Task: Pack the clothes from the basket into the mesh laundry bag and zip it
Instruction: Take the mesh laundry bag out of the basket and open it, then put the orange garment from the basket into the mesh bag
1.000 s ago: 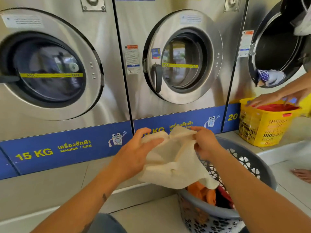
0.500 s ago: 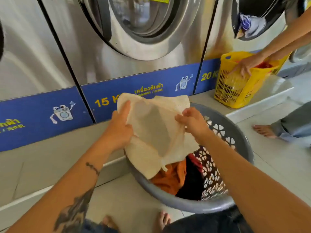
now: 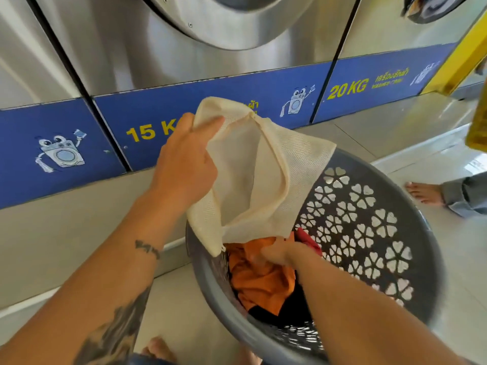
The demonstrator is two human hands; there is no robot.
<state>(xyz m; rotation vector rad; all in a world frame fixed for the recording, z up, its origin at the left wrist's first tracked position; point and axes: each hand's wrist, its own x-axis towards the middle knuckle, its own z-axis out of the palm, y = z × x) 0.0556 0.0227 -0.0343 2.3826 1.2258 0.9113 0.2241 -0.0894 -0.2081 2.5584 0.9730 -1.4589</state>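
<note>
Left hand (image 3: 184, 164) pinching one rim of the cream mesh laundry bag (image 3: 263, 169), mouth hanging open over the grey basket (image 3: 382, 233); right hand (image 3: 274, 252) closed on the crumpled orange garment (image 3: 261, 283) inside, beside red and black pieces. Risk: with only one rim held, the limp mesh mouth may sag shut and the garment snag or spill. Basket: rigid plastic, flower-pierced wall.

1. The left hand (image 3: 184, 164) pinches the open rim of the cream mesh bag (image 3: 263, 169), held above the grey basket (image 3: 411, 233).
2. The right hand (image 3: 276, 252) grips the orange garment (image 3: 261, 283) inside the basket.
3. Washing machines (image 3: 210, 48) stand behind the basket.
</note>
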